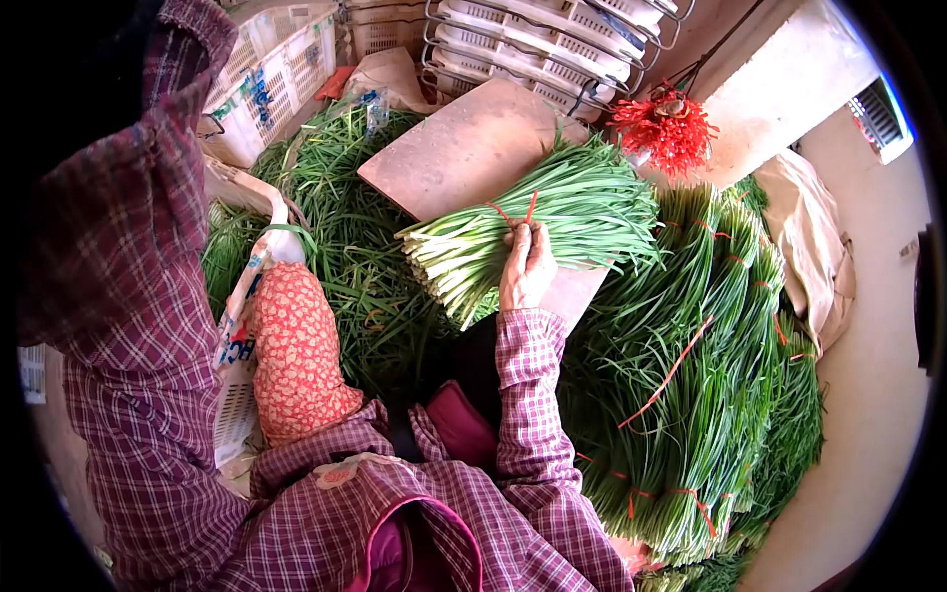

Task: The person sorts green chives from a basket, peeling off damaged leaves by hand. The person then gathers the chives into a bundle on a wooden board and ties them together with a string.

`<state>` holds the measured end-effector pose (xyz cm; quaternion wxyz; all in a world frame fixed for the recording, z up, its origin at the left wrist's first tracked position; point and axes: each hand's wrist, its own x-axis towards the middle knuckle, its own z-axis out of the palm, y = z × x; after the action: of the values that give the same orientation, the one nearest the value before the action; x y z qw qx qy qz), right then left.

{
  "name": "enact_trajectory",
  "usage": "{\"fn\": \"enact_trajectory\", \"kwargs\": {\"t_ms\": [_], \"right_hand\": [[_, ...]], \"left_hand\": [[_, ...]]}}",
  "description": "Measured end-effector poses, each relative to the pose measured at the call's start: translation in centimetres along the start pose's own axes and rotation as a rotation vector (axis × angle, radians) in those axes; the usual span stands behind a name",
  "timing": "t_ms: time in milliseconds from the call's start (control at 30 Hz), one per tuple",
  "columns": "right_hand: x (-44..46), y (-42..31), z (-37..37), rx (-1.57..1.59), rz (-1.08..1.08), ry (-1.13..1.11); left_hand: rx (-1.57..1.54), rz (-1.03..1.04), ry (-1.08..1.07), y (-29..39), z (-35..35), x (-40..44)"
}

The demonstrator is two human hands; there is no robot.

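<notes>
My right hand (528, 264) is closed at the middle of a bundle of long green stalks (582, 202), where a red tie (531, 207) goes round it. The pale cut ends point left and the leafy ends point right. The bundle lies partly over a flat board (459, 148). My left hand is not in view; a plaid sleeve (138, 227) rises at the left. To the right lies a large pile of tied green bundles (681, 365), with a loose red strip (666, 373) on top.
Loose green leaves (345, 217) heap up left of the board. A bunch of red ties (666, 130) hangs at the back. White crates (543, 44) are stacked behind, another crate (281, 84) stands back left, and red floral cloth (296, 355) is near my body. Beige cloth (809, 247) lies right.
</notes>
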<state>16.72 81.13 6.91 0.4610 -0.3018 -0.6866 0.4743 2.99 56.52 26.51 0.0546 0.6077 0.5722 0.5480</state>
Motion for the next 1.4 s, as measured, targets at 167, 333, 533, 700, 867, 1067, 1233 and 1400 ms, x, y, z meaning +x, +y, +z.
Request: {"fn": "enact_trajectory", "kwargs": {"t_ms": [167,333,533,700,867,1067,1233,1400], "right_hand": [[0.2,0.6,0.1,-0.042,-0.002,-0.009],[0.0,0.4,0.2,-0.011,-0.052,0.032],[0.1,0.3,0.2,-0.027,-0.009,0.03],[0.0,0.1,0.1,-0.032,0.003,0.025],[0.0,-0.1,0.1,-0.054,-0.025,0.027],[0.1,0.5,0.3,0.048,-0.026,0.028],[0.1,0.7,0.2,-0.08,-0.018,0.039],[0.6,0.5,-0.2,-0.091,-0.031,0.013]], "left_hand": [[0.01,-0.002,0.016,0.0,0.0,0.1],[0.0,-0.014,0.035,-0.3,-0.2,0.1],[-0.004,-0.021,0.045,-0.2,-0.3,0.0],[-0.004,-0.028,0.061,-0.3,-0.4,-0.2],[-0.008,-0.035,0.076,-0.6,-0.6,-0.3],[-0.001,-0.038,0.083,-0.5,-1.0,-0.5],[0.005,-0.021,0.103,-0.2,-1.6,0.0],[-0.059,0.008,0.199,0.6,-3.3,1.5]]}}
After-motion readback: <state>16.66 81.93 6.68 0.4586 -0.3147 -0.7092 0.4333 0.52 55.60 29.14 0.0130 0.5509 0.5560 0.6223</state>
